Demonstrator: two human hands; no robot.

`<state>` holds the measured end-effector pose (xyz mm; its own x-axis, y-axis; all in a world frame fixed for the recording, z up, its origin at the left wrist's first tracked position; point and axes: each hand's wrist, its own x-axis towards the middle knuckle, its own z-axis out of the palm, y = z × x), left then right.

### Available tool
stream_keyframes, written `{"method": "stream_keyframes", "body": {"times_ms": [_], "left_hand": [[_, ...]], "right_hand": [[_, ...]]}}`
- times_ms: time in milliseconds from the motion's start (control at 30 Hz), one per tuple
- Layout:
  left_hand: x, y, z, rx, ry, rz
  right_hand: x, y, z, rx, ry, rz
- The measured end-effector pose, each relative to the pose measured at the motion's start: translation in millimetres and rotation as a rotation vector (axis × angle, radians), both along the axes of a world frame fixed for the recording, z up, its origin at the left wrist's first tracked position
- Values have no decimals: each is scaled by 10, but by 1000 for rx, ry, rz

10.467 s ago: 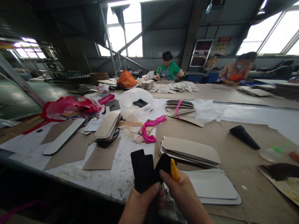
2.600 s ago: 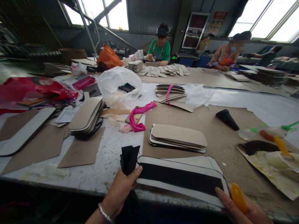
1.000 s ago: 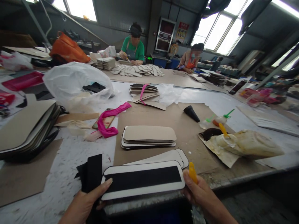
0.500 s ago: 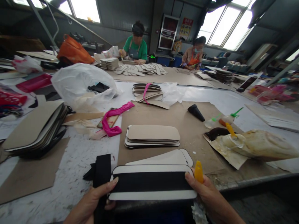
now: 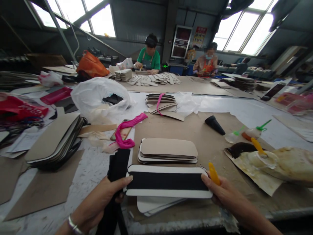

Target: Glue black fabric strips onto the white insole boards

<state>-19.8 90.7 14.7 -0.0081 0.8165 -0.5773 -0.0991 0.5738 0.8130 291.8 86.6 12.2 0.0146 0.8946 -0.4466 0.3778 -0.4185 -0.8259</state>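
Observation:
Between my two hands is a white rounded panel with a wide black band along its length. My left hand pinches the left end, thumb on top; a long black strap runs past its fingers and hangs below. My right hand grips the right end, and a yellow-handled tool sticks up from between its fingers, its lower part coated in dried glue. Under the held panel lie several white panels. Just beyond is a stack of beige panels.
At left stands a thick stack of panels. A pink strip, a white plastic bag and a tied bundle lie further back. To the right are a black cone, small bottles and a glue-stained container. Co-workers sit across the table.
Both hands have carried the panel forward, away from the table's front edge, so it now covers part of the loose white panels. The view has shifted somewhat left and up.

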Motion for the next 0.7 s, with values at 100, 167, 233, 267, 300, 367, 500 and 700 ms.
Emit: {"method": "stream_keyframes", "body": {"times_ms": [100, 167, 233, 267, 300, 367, 500, 700], "left_hand": [[46, 331, 107, 116, 101, -48], [111, 578, 124, 169, 147, -45], [180, 811, 62, 202, 213, -37], [210, 912, 4, 206, 256, -37], [235, 999, -66, 201, 303, -41], [267, 1125, -216, 177, 392, -58], [264, 1199, -397, 128, 523, -118], [227, 1135, -335, 120, 524, -182]], "right_hand": [[52, 356, 174, 119, -190, 69], [92, 629, 240, 239, -441, 124], [128, 880, 224, 325, -670, 169], [143, 983, 182, 343, -739, 184], [154, 1068, 121, 342, -777, 196], [170, 1176, -33, 320, -825, 221], [205, 1221, -272, 292, -907, 276], [244, 1176, -201, 322, -930, 318]]}}
